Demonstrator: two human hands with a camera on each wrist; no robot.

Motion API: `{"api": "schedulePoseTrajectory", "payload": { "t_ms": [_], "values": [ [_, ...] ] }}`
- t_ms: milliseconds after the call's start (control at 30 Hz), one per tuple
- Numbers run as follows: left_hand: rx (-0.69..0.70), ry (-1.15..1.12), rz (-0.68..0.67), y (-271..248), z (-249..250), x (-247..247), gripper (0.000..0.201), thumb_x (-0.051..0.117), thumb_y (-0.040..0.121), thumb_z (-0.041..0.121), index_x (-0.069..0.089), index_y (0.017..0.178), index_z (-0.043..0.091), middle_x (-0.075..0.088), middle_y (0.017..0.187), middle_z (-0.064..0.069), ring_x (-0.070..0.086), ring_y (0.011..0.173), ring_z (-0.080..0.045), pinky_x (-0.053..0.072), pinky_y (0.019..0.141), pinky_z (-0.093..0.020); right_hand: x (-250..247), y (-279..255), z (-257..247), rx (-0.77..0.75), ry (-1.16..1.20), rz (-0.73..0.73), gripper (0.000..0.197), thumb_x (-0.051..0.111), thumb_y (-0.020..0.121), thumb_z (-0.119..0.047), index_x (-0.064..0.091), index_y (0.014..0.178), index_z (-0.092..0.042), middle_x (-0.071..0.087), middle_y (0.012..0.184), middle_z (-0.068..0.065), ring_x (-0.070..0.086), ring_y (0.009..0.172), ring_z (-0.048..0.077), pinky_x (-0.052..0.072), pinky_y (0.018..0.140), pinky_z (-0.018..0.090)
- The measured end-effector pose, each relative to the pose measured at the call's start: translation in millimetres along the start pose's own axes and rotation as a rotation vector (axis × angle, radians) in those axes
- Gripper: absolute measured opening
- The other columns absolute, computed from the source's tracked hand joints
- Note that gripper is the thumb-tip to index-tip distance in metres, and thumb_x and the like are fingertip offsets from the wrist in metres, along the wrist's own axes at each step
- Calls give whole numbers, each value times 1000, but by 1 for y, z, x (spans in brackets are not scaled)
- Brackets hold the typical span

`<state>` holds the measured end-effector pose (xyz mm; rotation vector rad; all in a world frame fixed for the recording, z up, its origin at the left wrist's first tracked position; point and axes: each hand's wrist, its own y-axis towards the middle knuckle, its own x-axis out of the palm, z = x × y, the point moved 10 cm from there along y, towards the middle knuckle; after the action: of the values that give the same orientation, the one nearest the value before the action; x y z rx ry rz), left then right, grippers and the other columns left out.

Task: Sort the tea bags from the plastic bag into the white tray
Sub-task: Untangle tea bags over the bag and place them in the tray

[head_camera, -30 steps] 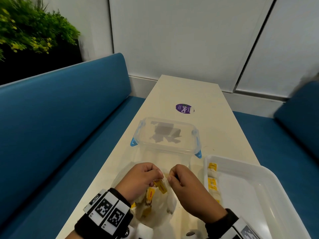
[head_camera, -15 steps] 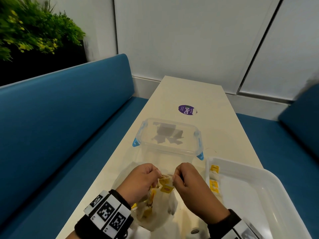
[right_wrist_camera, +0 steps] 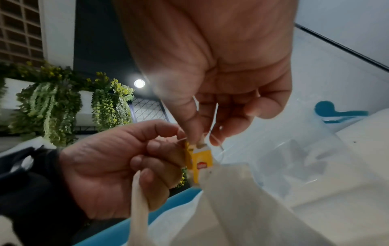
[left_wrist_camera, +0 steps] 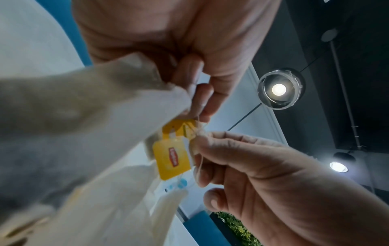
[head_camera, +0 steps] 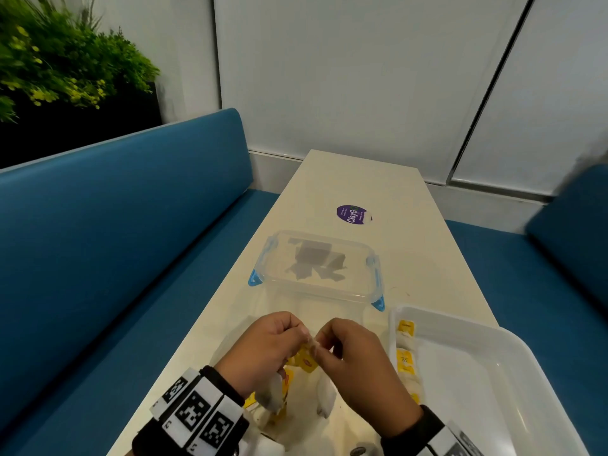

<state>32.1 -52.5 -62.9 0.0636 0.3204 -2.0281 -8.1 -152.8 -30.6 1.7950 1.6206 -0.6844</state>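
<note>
Entry: tea bags, white paper sachets with yellow tags (left_wrist_camera: 171,157) bearing a red logo, strings apparently knotted together. The left hand (head_camera: 263,348) and the right hand (head_camera: 353,360) were both closed in fingertip pinches, meeting just on the near side of the clear lidded container (head_camera: 317,268), each holding string or tag of the tangled tea bags (head_camera: 304,358); which hand held which strand could not be told from the wrist views, as the threads were thin and blurred. Sachets hung slack below both hands over the plastic bag (head_camera: 276,406), which lay crumpled on the bench (head_camera: 362,179) with more yellow-tagged bags inside. Judgement on the step: the strings wanted separating before any bag went across. The sound method would be to keep one pinch fixed on a tag, draw the other string out slowly along its own line, and avoid jerking, since the thin paper and the string fixings would likely tear or pull free. Once loose, a single bag should be carried by its tag. The white tray (head_camera: 493,330) stood to the right of the container, with a few yellow-tagged bags already lined along the tray's left wall (head_camera: 405,360). Most of the sorting appeared outstanding.
</note>
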Motion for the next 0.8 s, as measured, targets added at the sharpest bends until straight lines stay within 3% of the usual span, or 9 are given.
{"api": "schedulePoseTrajectory", "payload": {
  "t_ms": [100, 167, 300, 467, 600, 700, 800],
  "values": [
    [17, -20, 3, -2, 8, -4, 22, 47, 94, 12, 57, 75, 10, 43, 41, 11, 40, 40, -4, 37, 43, -19, -12, 1, 1, 36, 65, 28, 18, 65, 85, -26, 56, 70, -32, 62, 77, -8, 56, 74, 8, 50, 73, 25],
    [31, -36, 0, -2, 14, -7, 22, 48, 95, 12, 57, 74, 10, 44, 45, 8, 38, 41, -6, 37, 44, -21, -24, 1, -4, 27, 119, 60, 18, 69, 82, -24, 60, 68, -32, 65, 75, -8, 58, 73, 6, 49, 68, 19],
    [94, -22, 9, -3, 27, -12, 21, 48, 94, 12, 56, 75, 10, 50, 51, 5, 38, 41, -4, 36, 45, -17, -41, 4, -11, 22, 268, 96, 16, 68, 83, -16, 64, 69, -23, 64, 66, -8, 57, 63, -3, 44, 59, 9],
    [133, -39, 9, -5, 29, -12, 10, 56, 90, 18, 60, 83, 12, 59, 65, 6, 48, 47, -1, 41, 48, -13, -40, 6, -9, 80, 458, 84, 13, 58, 90, -10, 58, 78, -9, 64, 70, 7, 57, 53, 6, 38, 43, 9],
    [172, -2, 5, -7, 21, -10, 20, 72, 78, 32, 64, 86, 16, 67, 83, -6, 58, 67, -9, 49, 66, -24, -33, 5, -10, 92, 477, 68, 13, 58, 91, -11, 58, 77, -10, 63, 68, 7, 58, 54, 8, 38, 43, 10],
    [162, -28, 13, -6, 15, -8, 16, 72, 78, 28, 64, 81, 14, 69, 84, -13, 58, 72, -19, 48, 68, -33, -27, 4, -8, 110, 473, 62, 13, 60, 89, -11, 59, 77, -11, 64, 68, 8, 59, 56, 10, 39, 44, 10],
    [144, -76, 24, -3, 10, -7, 13, 69, 82, 25, 66, 81, 13, 67, 79, -11, 55, 70, -15, 46, 66, -27, -24, 4, -3, 134, 477, 60, 10, 63, 87, -10, 62, 77, -9, 65, 67, 9, 58, 53, 7, 42, 44, 14]
  ]
}}
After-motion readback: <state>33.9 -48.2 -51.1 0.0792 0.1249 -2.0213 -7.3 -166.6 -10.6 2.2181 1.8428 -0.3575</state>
